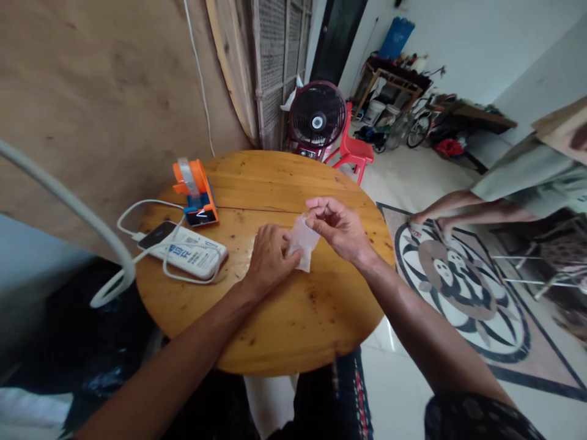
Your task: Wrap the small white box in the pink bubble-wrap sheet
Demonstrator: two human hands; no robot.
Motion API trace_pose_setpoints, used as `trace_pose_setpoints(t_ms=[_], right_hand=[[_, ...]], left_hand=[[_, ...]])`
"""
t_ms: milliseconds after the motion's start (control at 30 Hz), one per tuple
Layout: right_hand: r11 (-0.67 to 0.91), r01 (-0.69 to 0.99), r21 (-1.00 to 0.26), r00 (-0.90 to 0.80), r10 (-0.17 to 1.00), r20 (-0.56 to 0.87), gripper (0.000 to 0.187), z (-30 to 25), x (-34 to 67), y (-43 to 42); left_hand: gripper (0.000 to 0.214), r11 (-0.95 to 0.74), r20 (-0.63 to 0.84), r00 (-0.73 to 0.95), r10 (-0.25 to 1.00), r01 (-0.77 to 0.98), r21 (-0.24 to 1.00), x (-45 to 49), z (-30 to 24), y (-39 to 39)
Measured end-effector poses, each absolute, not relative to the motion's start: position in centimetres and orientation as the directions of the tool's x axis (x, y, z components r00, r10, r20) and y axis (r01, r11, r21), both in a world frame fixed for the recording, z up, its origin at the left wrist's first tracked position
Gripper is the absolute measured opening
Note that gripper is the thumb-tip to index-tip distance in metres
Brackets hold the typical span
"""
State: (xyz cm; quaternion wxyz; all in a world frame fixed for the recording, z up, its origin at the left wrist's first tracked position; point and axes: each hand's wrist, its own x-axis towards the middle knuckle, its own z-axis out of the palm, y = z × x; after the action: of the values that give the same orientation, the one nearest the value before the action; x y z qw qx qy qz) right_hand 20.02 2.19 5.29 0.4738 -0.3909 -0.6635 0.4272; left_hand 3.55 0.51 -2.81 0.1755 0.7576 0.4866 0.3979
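A small whitish, translucent sheet or pouch [303,239] is held between my two hands over the round wooden table [293,324]; its exact kind does not show. My left hand [271,253] rests low at its left side, the thumb pressing on its lower part. At the upper right corner, my right hand [337,227] pinches it between thumb and fingers. The lower end of the piece lies close to the tabletop, while its upper end tilts up toward my right hand.
On the table's left stand an orange tape dispenser [195,183] and a white power bank [192,252] with a cable. Behind the table are a fan [318,119] and a red chair [355,150]. At right, another person's legs [458,205] extend over a panda-patterned floor [452,272].
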Motion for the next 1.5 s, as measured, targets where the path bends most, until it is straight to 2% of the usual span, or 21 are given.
trace_pose_setpoints(t_ms=[133,200,333,433,800,1000,1167,1267,1400,1500], right_hand=[[0.329,0.178,-0.927,-0.200,0.935,0.293,0.029,4.7,19.4,-0.5],[0.326,0.208,-0.922,-0.165,0.941,0.296,0.028,4.2,19.0,-1.6],[0.293,0.189,-0.937,-0.117,0.954,0.275,0.026,2.7,18.3,-3.2],[0.266,0.122,-0.956,-0.094,0.962,0.256,0.027,1.6,18.0,-4.0],[0.259,0.097,-0.961,-0.047,0.966,0.256,0.028,0.0,17.3,-5.1],[0.266,0.204,-0.942,-0.072,0.964,0.256,0.029,-0.1,17.3,-5.2],[0.307,0.288,-0.907,-0.101,0.952,0.290,0.029,-0.2,17.4,-5.3],[0.310,0.320,-0.895,-0.113,0.951,0.289,0.029,-0.3,17.5,-5.4],[0.365,0.437,-0.822,-0.122,0.930,0.348,0.029,-0.7,17.5,-5.8],[0.401,0.520,-0.754,-0.122,0.909,0.400,0.029,-1.3,17.3,-6.2]], left_hand=[[0.056,-0.431,0.396,0.179,0.901,0.483,0.762,3.5,-3.4,0.7],[0.061,-0.471,0.411,0.229,0.882,0.424,0.774,3.5,-3.5,0.9],[0.043,-0.533,0.440,0.309,0.843,0.363,0.765,3.5,-3.3,1.0],[0.032,-0.521,0.408,0.350,0.843,0.343,0.782,3.5,-3.0,1.0],[0.015,-0.483,0.373,0.374,0.849,0.263,0.835,3.0,-2.4,0.7],[0.022,-0.345,0.237,0.489,0.839,0.141,0.928,1.9,-2.1,1.2],[0.031,-0.224,0.134,0.641,0.756,0.062,0.973,0.4,-1.4,1.3],[0.043,-0.296,0.158,0.685,0.711,0.089,0.951,-0.1,-1.1,1.1],[0.064,-0.542,0.292,0.678,0.675,0.188,0.819,-0.1,-1.6,1.0],[0.069,-0.622,0.322,0.689,0.649,0.237,0.747,0.1,-2.3,1.3]])
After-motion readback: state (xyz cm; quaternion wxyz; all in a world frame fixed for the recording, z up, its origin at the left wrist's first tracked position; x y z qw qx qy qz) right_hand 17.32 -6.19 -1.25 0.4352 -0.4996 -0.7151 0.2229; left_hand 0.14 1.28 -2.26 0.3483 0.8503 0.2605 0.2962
